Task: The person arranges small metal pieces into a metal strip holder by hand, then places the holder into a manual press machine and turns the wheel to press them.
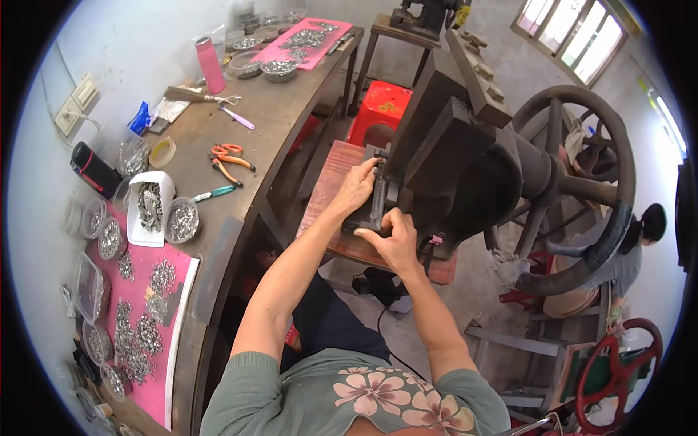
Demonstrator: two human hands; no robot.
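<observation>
A dark metal die block (377, 200) sits at the base of a large black hand press (465, 156). My left hand (356, 187) lies on the block's far left side, its fingers closed around the far end. My right hand (394, 238) holds the near end, thumb stretched along the front and the other fingers bent on the right side. Any small part between the fingers is too small to make out. Under the block is a reddish wooden board (327, 182).
On the left, a long workbench (280, 109) carries pliers (231, 164), bowls of small metal parts (182, 220) and a pink sheet (145, 254) with scattered parts. A red stool (379, 109) stands behind. The press's big handwheel (622, 174) is on the right; another person (625, 261) sits beyond.
</observation>
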